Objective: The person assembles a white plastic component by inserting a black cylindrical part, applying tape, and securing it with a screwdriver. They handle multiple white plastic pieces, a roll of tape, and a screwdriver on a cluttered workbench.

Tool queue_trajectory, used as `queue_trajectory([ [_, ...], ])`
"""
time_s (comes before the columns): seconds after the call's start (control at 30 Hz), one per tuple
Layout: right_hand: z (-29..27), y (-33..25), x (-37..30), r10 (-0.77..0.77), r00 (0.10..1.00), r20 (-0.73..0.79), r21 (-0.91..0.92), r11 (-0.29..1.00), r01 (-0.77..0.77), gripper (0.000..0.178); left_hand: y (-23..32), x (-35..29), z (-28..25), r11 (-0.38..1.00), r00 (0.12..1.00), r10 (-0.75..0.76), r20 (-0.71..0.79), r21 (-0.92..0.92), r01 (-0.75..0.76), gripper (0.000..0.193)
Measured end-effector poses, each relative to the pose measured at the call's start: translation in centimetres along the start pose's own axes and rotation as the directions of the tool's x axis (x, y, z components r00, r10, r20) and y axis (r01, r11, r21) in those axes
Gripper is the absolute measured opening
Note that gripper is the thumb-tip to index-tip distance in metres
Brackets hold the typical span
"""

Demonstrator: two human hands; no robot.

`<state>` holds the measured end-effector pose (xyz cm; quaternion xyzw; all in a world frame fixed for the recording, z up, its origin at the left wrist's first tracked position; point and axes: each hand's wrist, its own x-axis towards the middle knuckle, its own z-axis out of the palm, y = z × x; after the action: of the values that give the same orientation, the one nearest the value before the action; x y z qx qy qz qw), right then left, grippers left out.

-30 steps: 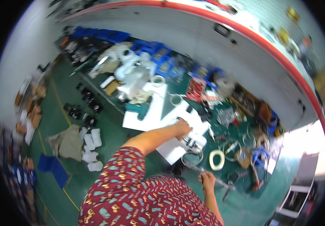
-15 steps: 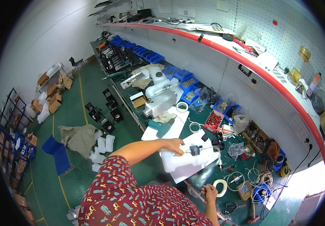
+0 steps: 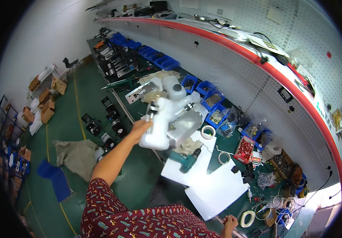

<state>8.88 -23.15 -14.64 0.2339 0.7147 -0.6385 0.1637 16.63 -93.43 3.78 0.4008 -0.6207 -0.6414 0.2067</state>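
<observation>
My left hand [image 3: 142, 128] grips a translucent white plastic tank [image 3: 159, 131] with a dark fitting at its top, held up above the table's front edge. Behind it and to its right lie more such plastic tanks [image 3: 186, 126], partly covered by the held one. Near the front edge of the table, my right hand [image 3: 229, 223] has its fingers curled; whatever they hold, if anything, is hidden. Beside it lies a cream roll of tape [image 3: 248, 219]. White sheets [image 3: 214, 194] cover the table between my hands, and a green power drill [image 3: 186, 160] rests on one.
Blue bins [image 3: 213, 101] of small parts line the back of the table, beside a red box [image 3: 244, 149]. Coiled tubing [image 3: 286, 206] and scissors [image 3: 260, 232] lie at the right. A red-edged shelf [image 3: 218, 38] runs above. A blue chair [image 3: 56, 180] stands on the floor at left.
My left hand has lifted the tank off the white sheets and carried it left and away, toward the other tanks. My right hand stays near the tape roll. The head view has shifted.
</observation>
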Motion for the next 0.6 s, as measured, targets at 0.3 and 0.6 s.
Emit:
queue_trajectory([
  [0.3, 3.0, 3.6, -14.0, 0.005, 0.984, -0.178, -0.387, 0.919, -0.075, 0.012, -2.8, 30.6, -11.8, 0.977, 0.93, -0.177, -0.322, -0.171, 0.127, 0.063],
  [0.6, 8.3, 2.6, -25.2, 0.196, 0.956, -0.216, -0.392, 0.879, -0.269, 0.013, -6.1, 46.0, -12.0, 0.935, 0.845, -0.12, -0.521, 0.225, 0.272, 0.081],
])
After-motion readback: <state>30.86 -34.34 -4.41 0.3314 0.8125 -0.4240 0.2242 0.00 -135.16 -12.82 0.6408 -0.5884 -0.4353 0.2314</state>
